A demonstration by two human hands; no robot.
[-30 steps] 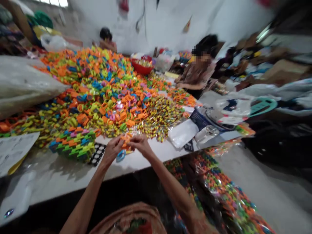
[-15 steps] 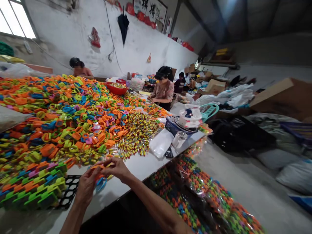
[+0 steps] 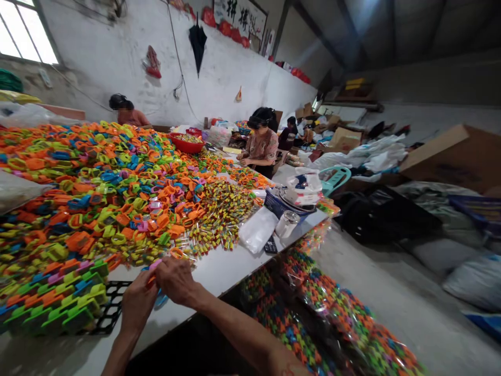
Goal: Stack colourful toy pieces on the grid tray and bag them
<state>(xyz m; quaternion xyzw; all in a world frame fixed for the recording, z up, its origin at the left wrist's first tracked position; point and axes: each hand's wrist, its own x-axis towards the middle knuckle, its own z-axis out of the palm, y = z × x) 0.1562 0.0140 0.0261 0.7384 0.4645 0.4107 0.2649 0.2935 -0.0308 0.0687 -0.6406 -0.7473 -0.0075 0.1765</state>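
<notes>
My left hand (image 3: 138, 302) and my right hand (image 3: 176, 280) meet over the near edge of a white table (image 3: 219, 269), both closed on a small orange plastic toy piece (image 3: 151, 281). A blue piece (image 3: 160, 300) lies under my hands. To their left a black grid tray (image 3: 111, 308) carries rows of assembled green, orange and blue pieces (image 3: 50, 300). A huge heap of coloured plastic rings (image 3: 102, 183) covers the table beyond my hands.
Small wrapped yellow items (image 3: 219, 216) spread to the right, beside a white bag (image 3: 258, 235), a clear jar (image 3: 287, 223) and a blue basket (image 3: 279, 201). Bags of coloured pieces (image 3: 332, 313) lie on the floor. Two people sit at the table's far side.
The camera lifted from the table to the room one second ago and has held since. My hands stayed together on the orange piece and drew slightly closer to the table edge.
</notes>
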